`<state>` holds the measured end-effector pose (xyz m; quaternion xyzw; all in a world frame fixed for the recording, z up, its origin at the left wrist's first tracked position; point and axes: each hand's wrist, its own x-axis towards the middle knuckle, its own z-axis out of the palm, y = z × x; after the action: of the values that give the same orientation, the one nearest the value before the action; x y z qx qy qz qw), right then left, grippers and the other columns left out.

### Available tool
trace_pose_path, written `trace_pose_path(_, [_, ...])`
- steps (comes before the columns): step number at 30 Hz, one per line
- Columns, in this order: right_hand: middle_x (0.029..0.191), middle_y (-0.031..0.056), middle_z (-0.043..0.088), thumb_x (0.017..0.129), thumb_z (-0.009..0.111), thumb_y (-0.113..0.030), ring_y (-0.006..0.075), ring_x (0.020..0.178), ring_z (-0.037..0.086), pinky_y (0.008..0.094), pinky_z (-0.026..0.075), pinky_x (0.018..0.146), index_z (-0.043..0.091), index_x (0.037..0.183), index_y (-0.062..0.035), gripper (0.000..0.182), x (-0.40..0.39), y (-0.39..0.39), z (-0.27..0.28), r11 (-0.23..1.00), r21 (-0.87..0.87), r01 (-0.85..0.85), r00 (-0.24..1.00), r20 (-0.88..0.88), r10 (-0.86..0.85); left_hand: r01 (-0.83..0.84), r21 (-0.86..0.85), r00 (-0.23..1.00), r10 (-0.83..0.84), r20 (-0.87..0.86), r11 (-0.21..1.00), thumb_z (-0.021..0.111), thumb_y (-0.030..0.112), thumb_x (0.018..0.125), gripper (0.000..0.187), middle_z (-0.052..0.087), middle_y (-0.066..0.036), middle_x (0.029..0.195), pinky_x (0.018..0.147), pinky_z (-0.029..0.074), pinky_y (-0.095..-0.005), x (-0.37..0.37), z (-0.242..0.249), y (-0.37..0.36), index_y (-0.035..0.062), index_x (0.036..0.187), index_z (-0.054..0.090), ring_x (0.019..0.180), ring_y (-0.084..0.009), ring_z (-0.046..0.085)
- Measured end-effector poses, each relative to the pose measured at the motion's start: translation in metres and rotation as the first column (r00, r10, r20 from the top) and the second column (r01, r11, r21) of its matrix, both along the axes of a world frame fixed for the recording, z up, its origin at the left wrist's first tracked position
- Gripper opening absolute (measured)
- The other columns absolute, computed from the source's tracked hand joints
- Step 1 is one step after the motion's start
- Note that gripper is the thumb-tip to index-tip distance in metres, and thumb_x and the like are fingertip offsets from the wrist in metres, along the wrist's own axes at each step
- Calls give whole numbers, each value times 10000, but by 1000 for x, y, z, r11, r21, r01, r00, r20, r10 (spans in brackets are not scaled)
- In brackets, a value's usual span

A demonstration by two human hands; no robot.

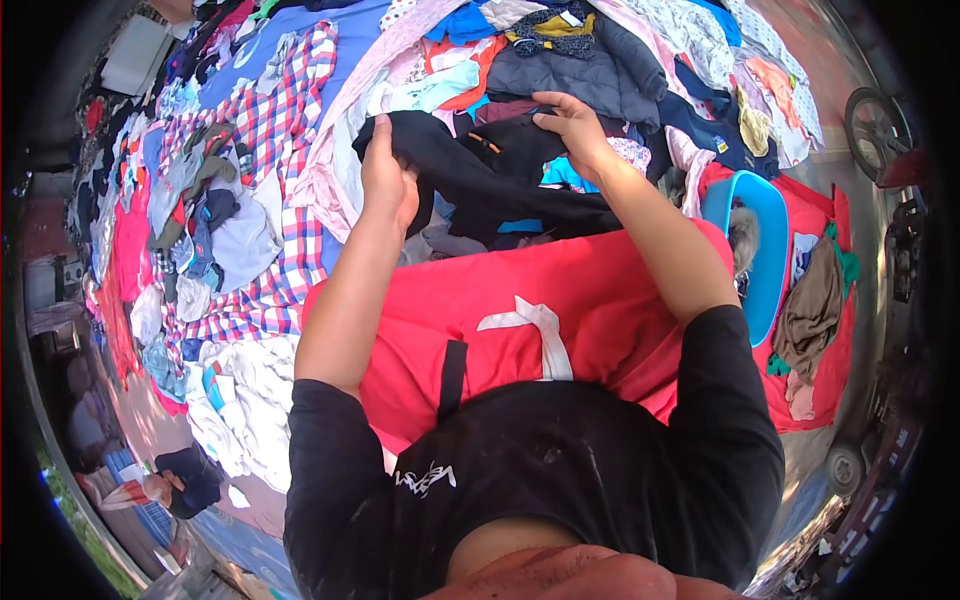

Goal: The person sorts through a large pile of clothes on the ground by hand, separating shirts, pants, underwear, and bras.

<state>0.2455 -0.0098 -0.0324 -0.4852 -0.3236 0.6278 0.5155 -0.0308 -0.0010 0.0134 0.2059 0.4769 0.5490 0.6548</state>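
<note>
My left hand [388,180] grips the left edge of a black garment [480,185] and holds it up over a heap of clothes. My right hand [572,125] pinches the same black garment at its upper right edge. The garment hangs stretched between both hands, with a small orange tag on it. Below it, close to my body, lies a red cloth [590,290] with a white strap [535,325] and a black strap [452,375]. My black sleeves frame the view.
Many garments cover the ground: a red, white and blue plaid cloth [285,130] at left, a dark grey jacket [590,75] beyond. A blue plastic basin [760,250] sits at right on red cloth, with a brown garment [810,310] beside it. Another person [185,480] crouches at lower left.
</note>
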Motion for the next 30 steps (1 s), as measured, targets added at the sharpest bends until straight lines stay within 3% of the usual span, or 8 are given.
trace_pose_path(4, [1059,93,683,924,637,24,143,899,682,284,579,802,625,1210,24,286,-9,6,47,993,118,12,996,-86,-2,220,102,751,-102,-653,970,719,526,880,1060,178,-296,1610,1217,185,-445,29,-16,-35,-42,1568,147,1511,-366,194])
trace_pose_path(7, [1027,82,689,923,651,12,139,891,684,283,580,794,637,1182,20,259,-29,-3,68,986,161,-50,993,-95,66,673,272,243,141,-960,688,823,419,784,1026,388,-294,1504,1156,341,-427,50,-26,-53,-29,1527,276,1428,-378,387])
trace_pose_path(8, [1017,82,689,927,653,7,146,889,690,290,585,780,635,1180,20,255,-35,-10,80,981,163,-105,988,-91,121,700,183,264,-12,-964,690,829,409,790,964,435,-260,1472,1130,367,-406,51,-26,-48,-19,1496,331,1393,-335,428])
trace_pose_path(12, [1205,151,633,933,664,-53,223,1017,682,334,587,819,520,1362,13,458,-40,-29,123,867,388,-313,882,-221,417,593,274,671,-277,-687,757,725,248,914,545,610,-114,1285,995,489,-347,49,-24,-42,20,1361,513,1189,-191,590])
trace_pose_path(15, [1415,215,522,957,646,-115,325,1173,644,389,567,867,424,1456,10,560,-25,-27,140,792,582,-186,866,-283,411,346,340,938,-317,-138,875,601,78,980,439,581,-114,1353,1061,460,-361,52,-2,-27,-12,1396,497,1244,-223,565])
trace_pose_path(19, [1206,168,658,931,623,-77,251,1040,683,363,552,830,558,1322,31,411,30,12,68,945,202,258,960,54,-274,306,277,913,-363,186,911,543,93,1014,356,610,-175,1326,1075,480,-434,24,10,-10,-60,1336,527,1217,-291,610])
trace_pose_path(25, [1139,92,661,846,642,-40,213,994,650,388,539,854,577,1317,-9,476,37,2,-50,943,-326,-69,906,376,196,400,310,734,-504,456,863,591,99,986,296,668,-174,1225,1032,510,-445,-9,36,-12,-31,1251,596,1158,-303,650])
trace_pose_path(30, [1159,81,663,902,617,-76,205,1021,649,374,539,874,565,1354,-27,458,-40,-38,-88,807,-384,-449,874,0,486,454,461,671,-633,386,762,685,-24,868,430,657,-168,1257,1046,499,-462,-27,64,-36,-16,1287,588,1185,-304,637])
